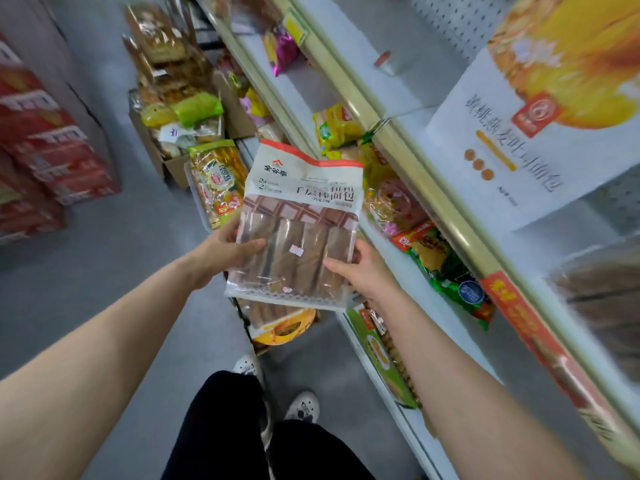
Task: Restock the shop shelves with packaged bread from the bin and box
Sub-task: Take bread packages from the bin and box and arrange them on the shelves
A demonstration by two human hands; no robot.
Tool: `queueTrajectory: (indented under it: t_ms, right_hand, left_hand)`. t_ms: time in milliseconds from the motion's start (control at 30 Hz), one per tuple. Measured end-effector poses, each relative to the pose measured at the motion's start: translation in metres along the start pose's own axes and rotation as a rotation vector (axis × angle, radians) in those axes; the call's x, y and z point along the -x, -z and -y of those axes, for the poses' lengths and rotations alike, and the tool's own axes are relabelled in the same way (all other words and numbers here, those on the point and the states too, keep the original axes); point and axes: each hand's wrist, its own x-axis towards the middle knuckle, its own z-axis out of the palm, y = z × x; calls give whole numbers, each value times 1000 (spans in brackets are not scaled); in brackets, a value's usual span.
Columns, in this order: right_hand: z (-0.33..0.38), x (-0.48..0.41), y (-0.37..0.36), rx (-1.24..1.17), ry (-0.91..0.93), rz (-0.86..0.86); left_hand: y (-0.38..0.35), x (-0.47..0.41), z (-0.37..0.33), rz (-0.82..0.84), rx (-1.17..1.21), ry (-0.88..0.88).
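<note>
Bread package (298, 230) with a white and red top and a clear lower part is held in the air in front of the person, above the floor and just beside the shelves (349, 74) on the right; through the clear part, long brown bread sticks show side by side. The left hand (225, 252) grips its left edge, with the thumb lying on the front and the fingers hidden behind; the right hand (360, 271) grips the lower right edge in the same way, thumb on the front. The package stands nearly upright, a little tilted, with the printed side to the camera.

Under it on the floor lies another packet (284, 327) with an orange label, partly hidden; to the left of the held package stands a clear bin (198, 199) with a green and yellow packet (216, 181) in it; behind that is a cardboard box (173, 168) piled high with more packaged bread.

The lower shelf carries yellow packets (332, 128) and a green packet (446, 271); a big white and yellow package (536, 133) stands on the upper shelf. Red cartons (45, 143) are stacked at the left; the person's light shoes (301, 407) show below.
</note>
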Motion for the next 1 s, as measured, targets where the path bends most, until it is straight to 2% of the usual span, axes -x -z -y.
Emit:
queueTrajectory:
  t_ms: [300, 467, 833, 1000]
  right_hand:
    - [16, 72, 45, 8, 41, -159]
    - [21, 113, 54, -90, 10, -292]
    - [-6, 214, 75, -251, -100, -705]
    - [-24, 252, 96, -286, -139, -859]
  left_hand:
    - [-31, 38, -74, 130, -162, -136]
    - [-42, 44, -104, 291, -241, -210]
    - [-123, 44, -122, 590, -377, -347]
    - [-168, 56, -134, 737, -586, -465]
